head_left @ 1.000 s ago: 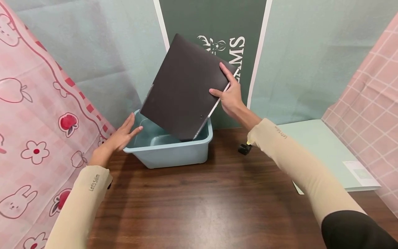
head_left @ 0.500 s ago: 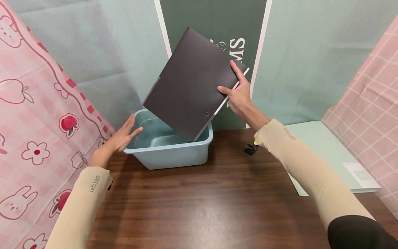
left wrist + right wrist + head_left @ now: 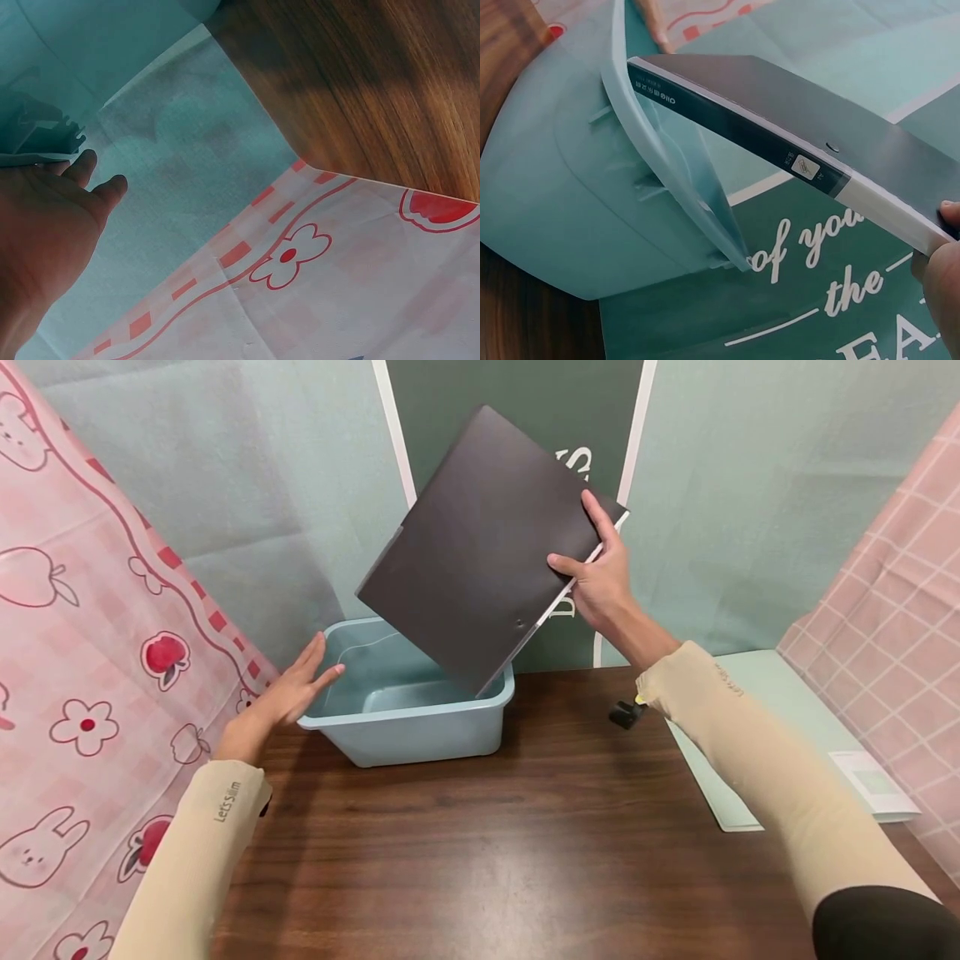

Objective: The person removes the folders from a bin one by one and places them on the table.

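My right hand (image 3: 603,585) grips a dark grey folder (image 3: 480,543) by its right-hand edge, thumb and forefinger lying on the near face. Tilted, the folder hangs over the light blue plastic basin (image 3: 420,739), its lowest corner overlapping the front rim in the head view. A pale strip and dark printed label run along its spine (image 3: 742,135) in the right wrist view. My left hand (image 3: 288,693) rests at the basin's left end, fingers straight at the rim and thumb reaching over it. In the left wrist view this hand (image 3: 52,225) shows only partly.
A pale green folder (image 3: 765,677) with a white label (image 3: 873,781) lies on the brown wooden table (image 3: 480,860) at the right, partly behind my right sleeve. Printed cloths hang at the back and sides, the left one pink (image 3: 112,635).
My right hand has moved up and to the right with the dark grey folder, whose lower corner has risen out of the basin. The left hand and the basin have stayed put.
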Available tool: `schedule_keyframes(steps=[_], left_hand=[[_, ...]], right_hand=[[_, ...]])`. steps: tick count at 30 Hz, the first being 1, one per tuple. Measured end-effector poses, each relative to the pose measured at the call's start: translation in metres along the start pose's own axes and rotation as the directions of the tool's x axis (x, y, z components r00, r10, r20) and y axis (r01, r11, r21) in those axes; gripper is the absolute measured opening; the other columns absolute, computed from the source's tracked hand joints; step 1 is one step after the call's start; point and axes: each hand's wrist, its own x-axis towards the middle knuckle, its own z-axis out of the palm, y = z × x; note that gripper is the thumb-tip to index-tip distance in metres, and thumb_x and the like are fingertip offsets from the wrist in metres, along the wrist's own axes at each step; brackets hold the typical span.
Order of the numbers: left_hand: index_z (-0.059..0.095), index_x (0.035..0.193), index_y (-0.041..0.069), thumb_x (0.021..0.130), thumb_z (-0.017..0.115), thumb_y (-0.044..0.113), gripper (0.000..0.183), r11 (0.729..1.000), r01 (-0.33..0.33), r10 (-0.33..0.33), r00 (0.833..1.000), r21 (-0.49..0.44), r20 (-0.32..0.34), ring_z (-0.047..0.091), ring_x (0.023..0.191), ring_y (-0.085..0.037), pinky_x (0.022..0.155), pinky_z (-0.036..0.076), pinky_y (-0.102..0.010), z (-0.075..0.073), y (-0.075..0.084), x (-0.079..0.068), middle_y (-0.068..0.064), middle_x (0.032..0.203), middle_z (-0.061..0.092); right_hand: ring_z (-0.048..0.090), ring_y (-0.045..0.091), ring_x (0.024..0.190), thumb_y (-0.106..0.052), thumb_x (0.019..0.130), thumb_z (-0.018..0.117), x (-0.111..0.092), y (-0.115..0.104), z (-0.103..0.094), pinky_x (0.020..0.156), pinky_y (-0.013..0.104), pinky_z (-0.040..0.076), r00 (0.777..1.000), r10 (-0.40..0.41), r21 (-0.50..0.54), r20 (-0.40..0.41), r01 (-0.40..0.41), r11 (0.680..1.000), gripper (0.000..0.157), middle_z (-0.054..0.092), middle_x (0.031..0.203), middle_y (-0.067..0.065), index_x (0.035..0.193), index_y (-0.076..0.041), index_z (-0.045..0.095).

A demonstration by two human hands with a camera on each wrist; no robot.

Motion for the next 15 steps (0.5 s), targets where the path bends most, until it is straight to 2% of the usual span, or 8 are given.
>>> schedule_keyframes(steps=[10,15], left_hand=[[-0.017,0.167,0.011,0.113,0.033,0.057,0.087,1.000,-0.007,0.007,1.000,-0.009,0.002,-0.009,0.163,-0.039,0.128,0.003,-0.065,-0.001,0.002,-0.001,-0.012,0.176,-0.020],[-0.017,0.167,0.011,0.113,0.032,0.058,0.087,1.000,-0.005,0.005,1.000,-0.013,0.001,-0.009,0.163,-0.039,0.128,0.003,-0.065,0.000,0.002,-0.001,-0.012,0.176,-0.020]], right_hand=[[0.055,0.025,0.133,0.045,0.072,0.059,0.001,-0.020,-0.008,0.077,0.030,0.064,0.999,-0.013,0.048,-0.050,0.015,0.999,0.105,0.050,0.157,0.005,0.157,-0.017,0.053],[0.056,0.024,0.133,0.046,0.071,0.061,0.001,-0.029,-0.012,0.078,0.031,0.064,0.997,-0.003,0.066,-0.072,0.008,0.998,0.106,0.051,0.156,0.002,0.155,-0.018,0.057]])
